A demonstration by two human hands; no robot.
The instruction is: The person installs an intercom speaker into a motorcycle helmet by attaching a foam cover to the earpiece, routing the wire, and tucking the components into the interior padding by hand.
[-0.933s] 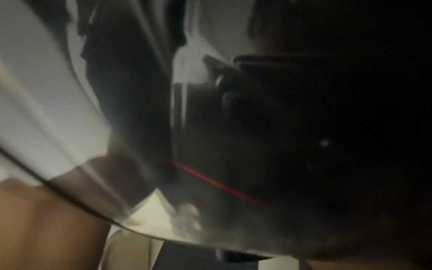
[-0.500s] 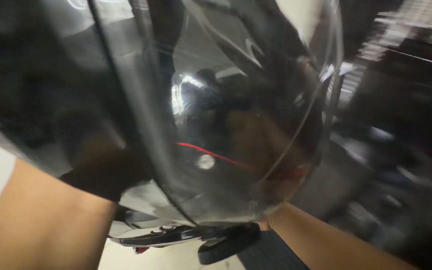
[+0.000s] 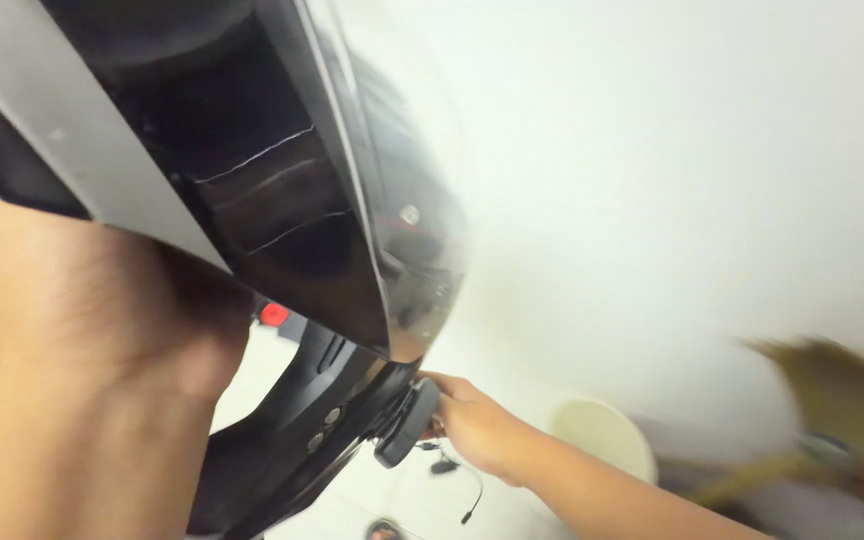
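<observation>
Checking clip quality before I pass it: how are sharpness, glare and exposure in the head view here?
Head view: the helmet fills the frame, very close and soft; its clear visor carries hazy reflections; the white wall behind is bright and washed out; a brown shape at right is motion-smeared; the right hand on the round black knob is fairly sharp.

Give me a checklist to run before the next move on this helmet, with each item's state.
1. Left hand holding the helmet shell: ok.
2. Right hand at the round black knob: ok.
3. Right fingers closed fully round the knob: cannot tell.
4. Clear visor seated on its pivot: cannot tell.
5. Red tab in view: ok.
6. Pale bucket apart from both hands: ok.
</observation>
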